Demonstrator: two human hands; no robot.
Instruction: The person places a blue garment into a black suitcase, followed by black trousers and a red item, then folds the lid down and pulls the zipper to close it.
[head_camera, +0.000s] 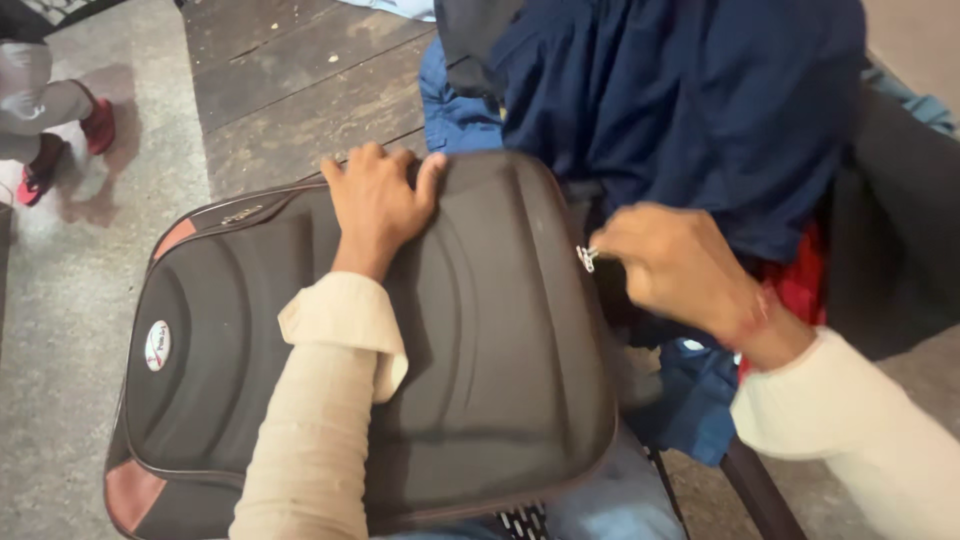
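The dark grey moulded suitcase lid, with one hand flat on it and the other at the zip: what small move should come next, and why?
Probably draw the silver zip pull further along the dark grey moulded suitcase lid. The right hand pinches it, the left hand presses the lid flat, and navy blue clothing bulges beside the seam.

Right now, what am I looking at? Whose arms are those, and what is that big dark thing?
There is one picture, taken by a camera worn on a person's head, looking down at that person's own two hands. No machine is here. The big dark thing is a brown-black suitcase lying across the person's lap. The left hand presses flat on its lid near the top edge. The right hand pinches the small metal zipper pull at the suitcase's side. Behind it lies a pile of dark blue clothes with a bit of red cloth. At the far left, on the grey floor, you can see another person's red shoes.
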